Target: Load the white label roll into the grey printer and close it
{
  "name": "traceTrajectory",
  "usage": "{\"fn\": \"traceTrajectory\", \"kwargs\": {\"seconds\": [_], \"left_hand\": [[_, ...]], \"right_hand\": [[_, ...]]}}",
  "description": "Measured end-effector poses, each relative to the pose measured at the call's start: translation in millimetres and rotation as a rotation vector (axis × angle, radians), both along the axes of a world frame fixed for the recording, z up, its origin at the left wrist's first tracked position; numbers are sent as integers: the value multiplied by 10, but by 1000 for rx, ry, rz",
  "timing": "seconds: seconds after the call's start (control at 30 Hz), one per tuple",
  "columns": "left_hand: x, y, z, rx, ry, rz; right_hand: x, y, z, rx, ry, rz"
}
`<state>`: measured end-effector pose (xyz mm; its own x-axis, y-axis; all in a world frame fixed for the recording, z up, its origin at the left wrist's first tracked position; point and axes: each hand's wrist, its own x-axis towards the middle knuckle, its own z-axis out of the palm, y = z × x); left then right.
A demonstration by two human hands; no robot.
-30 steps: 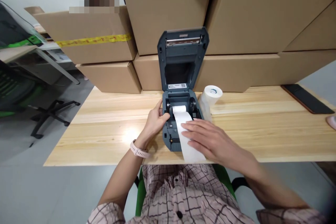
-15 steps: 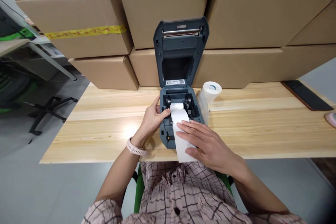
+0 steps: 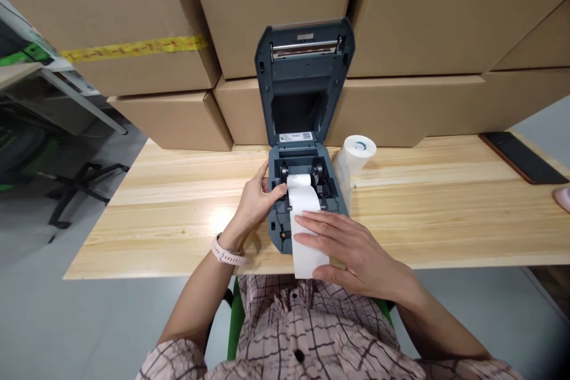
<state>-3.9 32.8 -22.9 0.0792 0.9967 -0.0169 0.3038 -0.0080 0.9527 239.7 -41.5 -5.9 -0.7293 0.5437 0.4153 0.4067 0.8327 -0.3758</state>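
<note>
A dark grey label printer [image 3: 279, 222] stands on the table with its lid [image 3: 305, 77] raised. Inside it sits a small white paper roll, and a white paper strip [image 3: 307, 256] runs from there over the front edge. My left hand [image 3: 258, 199] grips the printer's left side, its thumb over the inner edge by the roll. My right hand [image 3: 350, 249] lies on the strip and the printer's right front, fingers spread and flat. Just right of the printer stands a large white roll [image 3: 356, 151] in clear wrap.
Cardboard boxes [image 3: 414, 107] line the table's back edge. A black phone-like object [image 3: 523, 157] lies at the right of the wooden table [image 3: 178, 202], near a pink object [image 3: 563, 198]. An office chair [image 3: 82, 190] stands on the floor at the left.
The paper strip's free end has shifted slightly left and lies straighter. My right hand has moved slightly left with it. The whole view has shifted a little.
</note>
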Motion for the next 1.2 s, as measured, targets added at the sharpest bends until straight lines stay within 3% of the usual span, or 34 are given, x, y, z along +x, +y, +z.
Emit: {"fn": "traceTrajectory", "kwargs": {"seconds": [0.13, 0.23, 0.37, 0.5, 0.57, 0.67, 0.77, 0.83, 0.93, 1.0, 1.07, 1.2], "left_hand": [[9, -14, 16, -2, -22, 2], [14, -18, 30, -8, -57, -1], [26, -29, 45, -8, -83, 4], [-2, -158, 38, 25, 14, 56], [-64, -279, 43, 50, 60, 129], [-194, -475, 113, 156, 21, 292], [-254, -619, 262, 412, -25, 409], [-202, -677, 356, 589, 6, 375], [-22, -727, 384, 764, 126, 162], [98, -751, 310, 828, 222, -1], [175, -770, 188, 872, 320, -81], [231, -758, -33, 947, 415, -18]], "right_hand": [[94, 44, 114, -107, 58, 81], [217, 311, 345, -115, 332, 31], [214, 1186, 792, 118, 685, -318], [-56, 2179, 1209, -124, 654, -396], [-183, 2389, 1319, -296, 584, -367], [-222, 2133, 1265, -276, 586, -348], [-105, 1390, 959, -41, 655, -250], [-16, 863, 686, -41, 591, -175], [61, 336, 303, 2, 398, -119], [79, 195, 120, 45, 313, -136], [80, 164, 5, 71, 274, -166], [39, 176, -108, 68, 308, -213]]}}
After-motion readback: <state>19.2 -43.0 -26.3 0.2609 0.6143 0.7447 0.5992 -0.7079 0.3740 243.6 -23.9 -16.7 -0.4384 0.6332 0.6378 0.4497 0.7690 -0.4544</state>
